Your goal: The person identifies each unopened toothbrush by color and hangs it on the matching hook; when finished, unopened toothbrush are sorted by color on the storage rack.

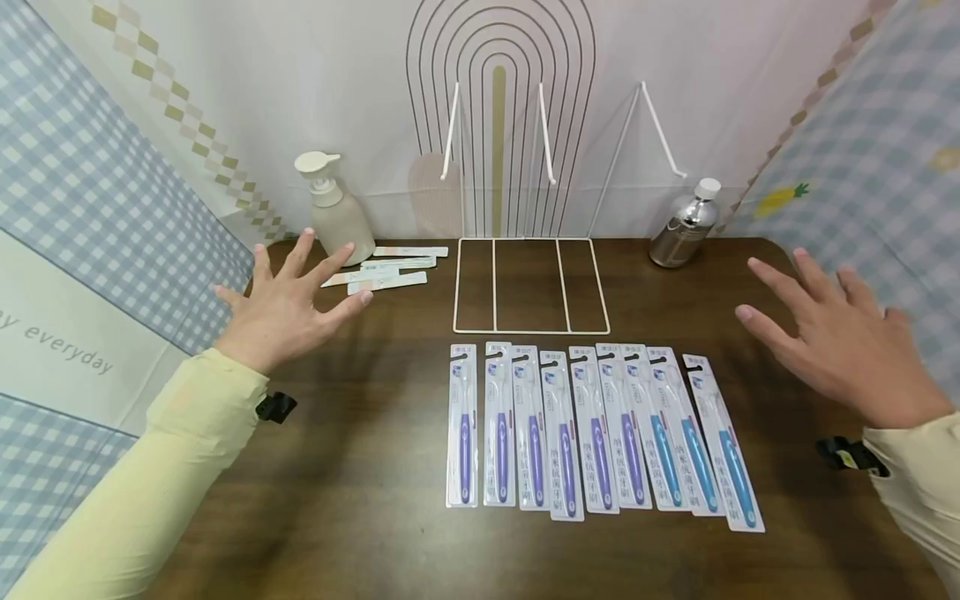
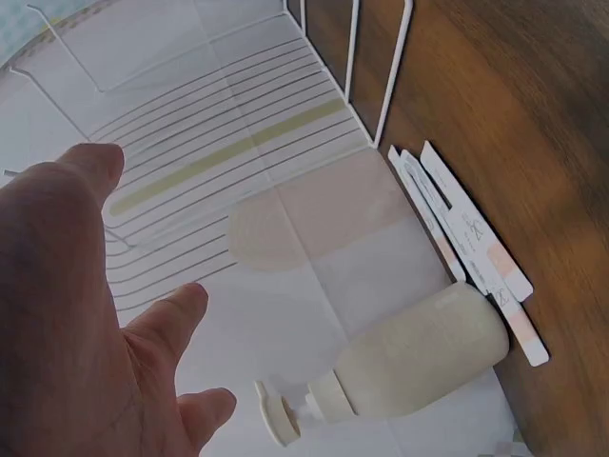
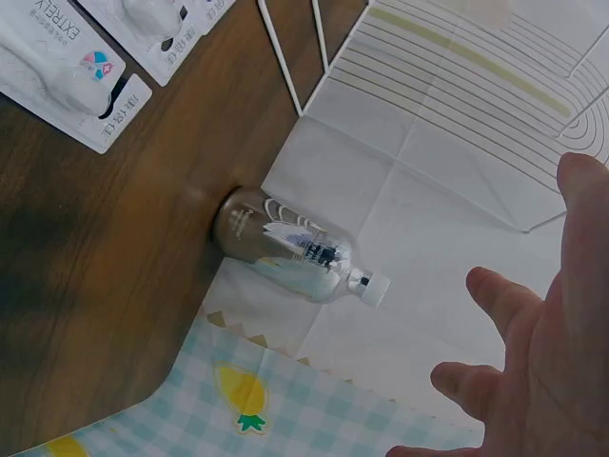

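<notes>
My left hand point(image 1: 281, 312) hovers with fingers spread and holds nothing, near the beige pump bottle point(image 1: 341, 221). Over the table's right side my right hand point(image 1: 843, 342) is also spread and holds nothing; a silver bottle with a white cap point(image 1: 684, 225) stands beyond it. Between the hands, several packaged toothbrushes lie in a row, purple-handled ones point(image 1: 532, 450) to the left and blue-handled ones point(image 1: 697, 454) to the right. Behind them stands a white wire rack point(image 1: 531, 332) with upright prongs. Beside the pump bottle lie several slim white packets point(image 1: 387, 282).
The brown wooden table point(image 1: 360, 500) backs onto a white cloth point(image 1: 300, 67) printed with arches. Blue checked cloth point(image 1: 97, 108) hangs along the left side, and more checked cloth point(image 1: 885, 158) along the right.
</notes>
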`<state>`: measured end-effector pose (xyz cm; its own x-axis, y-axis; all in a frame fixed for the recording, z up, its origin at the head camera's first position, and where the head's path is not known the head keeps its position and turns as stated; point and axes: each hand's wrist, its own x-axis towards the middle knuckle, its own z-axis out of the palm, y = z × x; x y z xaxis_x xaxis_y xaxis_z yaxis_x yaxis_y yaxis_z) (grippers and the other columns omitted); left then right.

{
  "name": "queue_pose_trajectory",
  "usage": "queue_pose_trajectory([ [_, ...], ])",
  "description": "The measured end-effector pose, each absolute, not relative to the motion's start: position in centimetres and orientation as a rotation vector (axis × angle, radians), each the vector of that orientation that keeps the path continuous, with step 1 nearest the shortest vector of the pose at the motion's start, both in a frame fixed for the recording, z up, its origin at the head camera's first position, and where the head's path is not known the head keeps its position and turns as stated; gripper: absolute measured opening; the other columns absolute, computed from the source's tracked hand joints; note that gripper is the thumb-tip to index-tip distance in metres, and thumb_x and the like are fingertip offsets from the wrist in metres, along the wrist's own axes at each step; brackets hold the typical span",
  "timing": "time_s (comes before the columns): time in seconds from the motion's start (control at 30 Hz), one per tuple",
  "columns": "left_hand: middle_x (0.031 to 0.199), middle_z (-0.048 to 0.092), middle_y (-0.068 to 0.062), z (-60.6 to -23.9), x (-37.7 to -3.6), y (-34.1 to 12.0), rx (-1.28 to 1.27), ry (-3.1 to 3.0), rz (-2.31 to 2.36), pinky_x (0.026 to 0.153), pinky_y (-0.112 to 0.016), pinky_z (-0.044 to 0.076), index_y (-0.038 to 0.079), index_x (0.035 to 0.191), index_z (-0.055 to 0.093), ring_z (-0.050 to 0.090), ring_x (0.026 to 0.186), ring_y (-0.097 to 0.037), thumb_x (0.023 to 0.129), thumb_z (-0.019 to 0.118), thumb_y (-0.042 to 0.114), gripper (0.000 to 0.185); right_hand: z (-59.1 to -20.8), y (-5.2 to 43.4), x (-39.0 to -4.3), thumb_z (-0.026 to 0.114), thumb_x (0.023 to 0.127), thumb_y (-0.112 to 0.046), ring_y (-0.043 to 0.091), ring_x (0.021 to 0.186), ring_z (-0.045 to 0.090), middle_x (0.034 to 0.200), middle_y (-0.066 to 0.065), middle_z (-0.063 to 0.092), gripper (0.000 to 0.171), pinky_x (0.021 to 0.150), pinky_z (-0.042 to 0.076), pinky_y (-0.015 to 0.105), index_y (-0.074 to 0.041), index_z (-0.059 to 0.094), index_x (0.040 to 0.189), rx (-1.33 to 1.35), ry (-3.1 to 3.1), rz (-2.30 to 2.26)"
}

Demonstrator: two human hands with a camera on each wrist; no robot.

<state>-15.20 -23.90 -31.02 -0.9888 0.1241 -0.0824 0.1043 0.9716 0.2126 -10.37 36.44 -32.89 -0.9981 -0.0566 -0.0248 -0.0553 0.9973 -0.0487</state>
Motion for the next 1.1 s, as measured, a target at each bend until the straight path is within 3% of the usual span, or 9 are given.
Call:
queue_pose_trajectory([
  [0.2, 0.178, -0.003, -0.005, -31.2, -15.6, -23.6, 0.193, 3.007, 0.341, 0.087, -0.100, -0.005, 0.047, 0.168, 0.021, -0.015, 0.150, -0.065, 0.093, 0.036, 0.089, 0.087, -33.0, 36.4, -10.5, 0.037, 0.108, -0.067, 0.075, 0.140, 0.015, 0.175, 0.019, -0.007, 0.078, 0.087, 0.020, 0.094, -0.035, 0.006, 0.172, -0.078, 3.115, -0.076],
  [0.33, 0.178, -0.003, -0.004, -33.1, -16.3, -22.7, 0.239, 2.974, 0.313, 0.093, -0.096, -0.010, 0.049, 0.168, 0.015, -0.011, 0.151, -0.065, 0.094, 0.032, 0.089, 0.087, -34.0, 36.8, -10.6, 0.037, 0.110, -0.062, 0.073, 0.138, 0.023, 0.174, 0.026, 0.002, 0.075, 0.091, 0.025, 0.091, -0.027, 0.012, 0.172, -0.144, 3.088, -0.092],
  [0.47, 0.178, -0.001, -0.003, -37.8, -17.2, -20.7, 0.331, 2.920, 0.321, 0.106, -0.087, -0.013, 0.049, 0.169, 0.011, -0.004, 0.155, -0.059, 0.095, 0.026, 0.088, 0.084, -37.5, 38.3, -10.6, 0.042, 0.114, -0.042, 0.068, 0.140, 0.029, 0.169, 0.032, 0.019, 0.062, 0.106, 0.021, 0.084, -0.017, 0.027, 0.169, -0.334, 3.059, -0.391],
  [0.6, 0.178, 0.004, -0.004, -42.5, -18.1, -18.5, 0.420, 2.861, 0.428, 0.115, -0.080, -0.011, 0.043, 0.170, 0.014, 0.001, 0.160, -0.048, 0.100, 0.030, 0.081, 0.081, -42.5, 40.1, -10.1, 0.052, 0.112, -0.021, 0.062, 0.143, 0.032, 0.160, 0.034, 0.037, 0.053, 0.113, 0.009, 0.082, -0.012, 0.043, 0.163, -0.477, 2.974, -0.825],
  [0.8, 0.178, 0.002, -0.001, -46.6, -19.2, -16.1, 0.465, 2.784, 0.562, 0.118, -0.075, -0.013, 0.043, 0.170, 0.014, -0.001, 0.162, -0.037, 0.105, 0.039, 0.072, 0.076, -47.1, 41.1, -8.5, 0.060, 0.109, -0.021, 0.039, 0.127, 0.039, 0.154, 0.025, 0.047, 0.053, 0.099, 0.022, 0.069, -0.012, 0.049, 0.160, -0.330, 2.925, -1.020],
  [1.0, 0.178, 0.005, 0.001, -48.1, -20.0, -15.2, 0.475, 2.820, 0.545, 0.119, -0.073, -0.014, 0.044, 0.169, 0.021, -0.001, 0.163, -0.031, 0.106, 0.041, 0.069, 0.071, -48.8, 40.9, -8.1, 0.070, 0.104, -0.027, 0.040, 0.120, 0.038, 0.144, 0.027, 0.049, 0.058, 0.087, 0.026, 0.055, -0.009, 0.053, 0.157, -0.243, 2.959, -0.961],
  [1.1, 0.178, 0.008, 0.001, -48.5, -20.2, -15.2, 0.474, 2.855, 0.544, 0.119, -0.073, -0.013, 0.044, 0.168, 0.024, -0.001, 0.163, -0.030, 0.106, 0.042, 0.068, 0.069, -49.0, 40.7, -8.1, 0.076, 0.100, -0.031, 0.042, 0.120, 0.034, 0.141, 0.025, 0.045, 0.057, 0.084, 0.026, 0.054, -0.010, 0.060, 0.151, -0.189, 2.941, -0.962],
])
